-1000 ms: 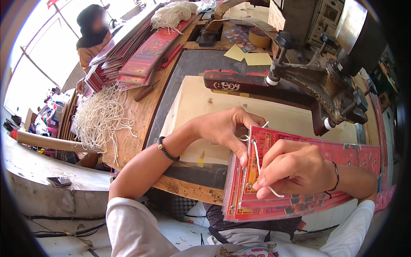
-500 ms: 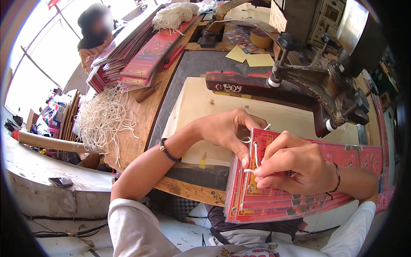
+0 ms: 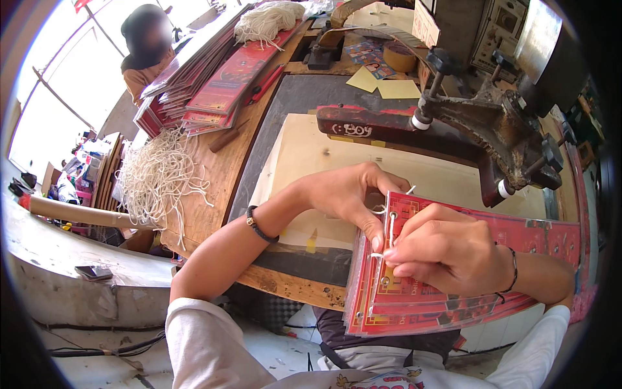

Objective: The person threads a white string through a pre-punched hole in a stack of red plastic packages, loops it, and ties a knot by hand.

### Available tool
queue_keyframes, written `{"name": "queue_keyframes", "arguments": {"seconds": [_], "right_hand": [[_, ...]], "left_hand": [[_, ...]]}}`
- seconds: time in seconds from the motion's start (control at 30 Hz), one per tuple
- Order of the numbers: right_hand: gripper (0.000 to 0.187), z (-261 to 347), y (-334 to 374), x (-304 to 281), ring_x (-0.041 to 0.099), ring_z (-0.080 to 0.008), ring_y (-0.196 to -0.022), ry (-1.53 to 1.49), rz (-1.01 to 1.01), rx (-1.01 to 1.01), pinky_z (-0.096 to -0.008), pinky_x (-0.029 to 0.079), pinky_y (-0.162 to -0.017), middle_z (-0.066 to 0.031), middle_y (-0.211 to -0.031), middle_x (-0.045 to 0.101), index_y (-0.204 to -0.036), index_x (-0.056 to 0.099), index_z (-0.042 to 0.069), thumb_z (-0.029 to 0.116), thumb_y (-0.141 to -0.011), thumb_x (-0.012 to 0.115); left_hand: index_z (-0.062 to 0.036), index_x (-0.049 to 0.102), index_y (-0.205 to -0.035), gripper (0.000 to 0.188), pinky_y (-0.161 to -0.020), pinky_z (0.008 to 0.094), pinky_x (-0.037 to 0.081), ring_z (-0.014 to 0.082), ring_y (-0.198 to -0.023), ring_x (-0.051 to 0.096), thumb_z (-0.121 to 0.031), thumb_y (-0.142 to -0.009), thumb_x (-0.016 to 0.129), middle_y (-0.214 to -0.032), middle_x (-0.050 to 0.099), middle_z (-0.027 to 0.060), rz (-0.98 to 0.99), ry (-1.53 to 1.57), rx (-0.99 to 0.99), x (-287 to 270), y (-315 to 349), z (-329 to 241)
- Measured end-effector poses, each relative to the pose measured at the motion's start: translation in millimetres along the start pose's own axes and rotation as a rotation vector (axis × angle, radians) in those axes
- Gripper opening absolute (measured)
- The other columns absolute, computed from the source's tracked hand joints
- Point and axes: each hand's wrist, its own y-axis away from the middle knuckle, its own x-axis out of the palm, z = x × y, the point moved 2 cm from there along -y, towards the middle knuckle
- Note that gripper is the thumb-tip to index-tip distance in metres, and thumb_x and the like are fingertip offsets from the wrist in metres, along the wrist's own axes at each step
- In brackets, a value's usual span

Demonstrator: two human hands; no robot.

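Note:
A stack of long red laminated cards [image 3: 466, 305] tilts in front of me, over the near table edge. Small metal eyelets sit along its left end. White string [image 3: 391, 228] runs down from the upper eyelet across the top card's face. My right hand [image 3: 447, 249] is closed, pinching this string between thumb and fingertips beside the card's left end. My left hand [image 3: 359, 198] grips the same end of the stack, thumb at the front edge and fingers behind. A short string end sticks up near the card's top corner. The left fingertips are partly hidden.
A tangle of white strings [image 3: 159, 178] hangs over the table's left edge. Behind it lie more red cards [image 3: 223, 84] in piles, topped by a string bundle [image 3: 269, 23]. A dark metal press [image 3: 479, 120] stands at the right. A person [image 3: 146, 48] is at the far left.
My right fingers have moved slightly up along the string, closer to the left thumb. The left hand keeps its grip. The whole view has shifted a little.

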Motion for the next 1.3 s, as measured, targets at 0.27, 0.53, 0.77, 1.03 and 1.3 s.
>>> {"name": "queue_keyframes", "arguments": {"seconds": [0.27,0.53,0.77,1.03,1.3], "right_hand": [[0.024,-1.3,1.4,-1.1,0.064,-0.0250,-0.088,0.017,0.042,-0.015,-0.0346,0.053,-0.076,-0.0072,-0.095,0.067,-0.099,0.070,0.006,0.000,-0.076,0.076],[0.024,-2.0,4.1,-2.8,0.063,-0.0233,-0.086,-0.061,0.057,-0.025,-0.0341,0.051,-0.077,-0.0084,-0.097,0.066,-0.101,0.064,0.006,-0.002,-0.081,0.072],[0.024,-6.2,7.1,1.9,0.062,-0.0220,-0.083,-0.131,0.058,-0.050,-0.0330,0.050,-0.075,-0.0079,-0.096,0.066,-0.101,0.053,0.009,-0.001,-0.086,0.069],[0.028,-3.2,5.6,2.1,0.059,-0.0220,-0.080,-0.025,0.110,-0.123,-0.0330,0.050,-0.072,-0.0049,-0.096,0.064,-0.099,0.054,0.010,0.000,-0.081,0.073],[0.031,1.5,9.5,4.0,0.059,-0.0226,-0.080,0.110,0.122,-0.211,-0.0326,0.052,-0.069,-0.0061,-0.097,0.064,-0.099,0.056,0.008,0.006,-0.077,0.078]], "left_hand": [[-0.0009,0.071,-0.095,0.043,-0.086,0.0323,0.046,0.0162,-0.097,0.060,-0.022,-0.064,0.091,-0.100,0.065,0.0058,0.014,-0.058,0.025,-1.9,-0.2,2.5],[0.0002,0.070,-0.097,0.043,-0.087,0.0329,0.046,0.0174,-0.099,0.060,-0.020,-0.065,0.091,-0.102,0.065,0.0067,0.020,-0.067,0.039,-1.5,-1.3,0.9],[0.0007,0.070,-0.099,0.045,-0.089,0.0333,0.046,0.0176,-0.100,0.060,-0.021,-0.066,0.090,-0.104,0.065,0.0078,0.038,-0.078,0.064,-3.0,-0.8,2.8],[0.0000,0.070,-0.101,0.048,-0.088,0.0334,0.047,0.0186,-0.099,0.060,-0.022,-0.064,0.091,-0.104,0.065,0.0081,0.019,-0.054,0.032,-1.5,-1.6,2.2],[-0.0006,0.071,-0.100,0.049,-0.089,0.0339,0.046,0.0192,-0.100,0.060,-0.024,-0.062,0.091,-0.104,0.065,0.0086,0.009,-0.095,0.058,-0.9,-1.5,0.8]]}}
